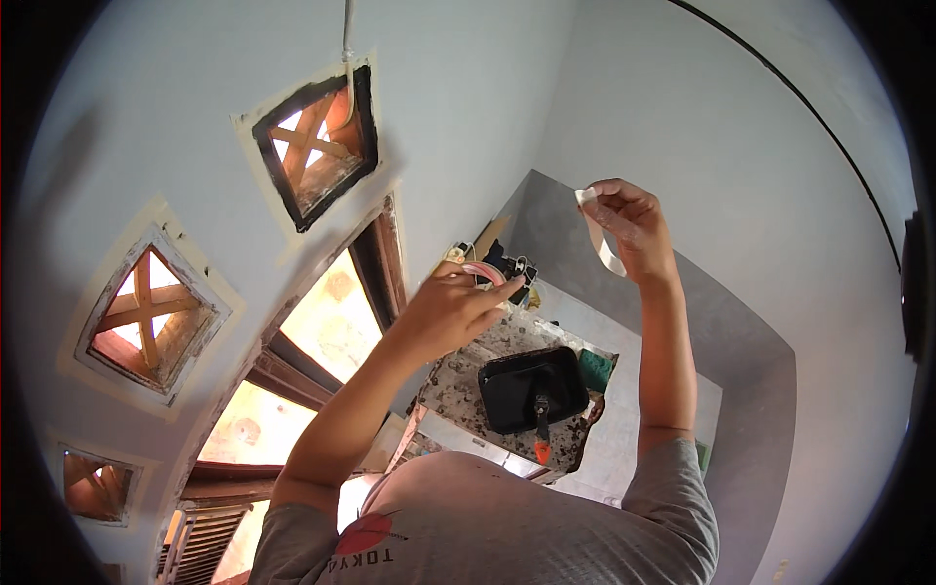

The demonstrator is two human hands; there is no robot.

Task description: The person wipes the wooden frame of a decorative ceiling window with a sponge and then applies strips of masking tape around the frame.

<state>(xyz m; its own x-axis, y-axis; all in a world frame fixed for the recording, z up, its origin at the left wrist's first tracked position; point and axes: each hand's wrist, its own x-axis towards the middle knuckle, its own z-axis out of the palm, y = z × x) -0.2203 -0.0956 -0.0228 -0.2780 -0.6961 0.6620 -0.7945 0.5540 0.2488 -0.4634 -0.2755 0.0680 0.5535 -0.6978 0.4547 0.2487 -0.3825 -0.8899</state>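
My left hand [453, 310] is raised in front of me, its fingers round a pinkish roll of tape [483, 270]. Part of the roll is hidden behind the fingers. Higher and to the right, my right hand [629, 226] pinches the end of a pale strip of masking tape [606, 249] between thumb and fingers. The strip curls down beside the palm, apart from the roll. Beyond both hands is the pale wall, with a diamond-shaped vent opening [317, 146] at upper left, its frame painted black and bordered by tape.
Below my hands stands a paint-stained board or table [458, 380]. On it lie a black paint tray [497, 390], a paintbrush with an orange handle end [542, 444] and a green block [597, 370]. Another taped vent opening [146, 312] and wooden-framed windows [292, 356] line the left wall.
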